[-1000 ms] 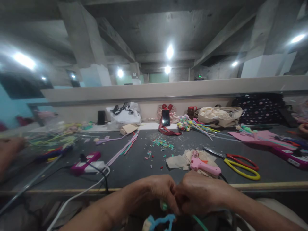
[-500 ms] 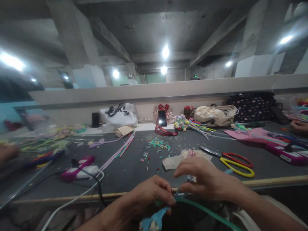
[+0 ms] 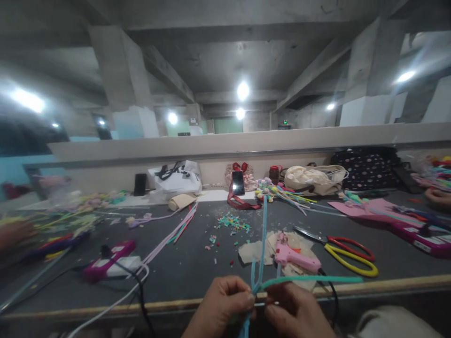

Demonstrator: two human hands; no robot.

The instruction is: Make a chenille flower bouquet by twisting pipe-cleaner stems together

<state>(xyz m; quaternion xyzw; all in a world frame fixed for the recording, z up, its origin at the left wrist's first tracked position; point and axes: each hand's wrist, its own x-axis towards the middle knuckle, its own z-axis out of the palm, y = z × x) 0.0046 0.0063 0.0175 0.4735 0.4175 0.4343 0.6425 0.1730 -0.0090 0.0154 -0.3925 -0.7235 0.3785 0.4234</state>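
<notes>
Low at the table's front edge, my left hand [image 3: 225, 303] is closed in a pinch around a bundle of fuzzy blue pipe cleaners [image 3: 263, 239], two of which stick up above the fingers. A green pipe cleaner [image 3: 317, 279] branches off the bundle to the right. My right hand [image 3: 298, 310] is beside the joint, its curled fingers at the green stem's inner end; their exact contact is partly hidden. More blue material hangs below my left hand. Beyond my right hand, a pink hot glue gun [image 3: 294, 257] lies on crumpled paper [image 3: 251, 252].
Scissors [image 3: 347, 253] with red and yellow handles lie right of the glue gun. Colourful clippings [image 3: 232, 222] are scattered mid-table. At left are a magenta power strip [image 3: 111, 260] and cables. Bags and a phone [image 3: 238, 183] line the back. Other people's hands [image 3: 439, 197] show at both sides.
My right hand has dropped from above the table edge to beside my left hand, uncovering the glue gun. The blue stems now point upward, and the green one sticks out to the right.
</notes>
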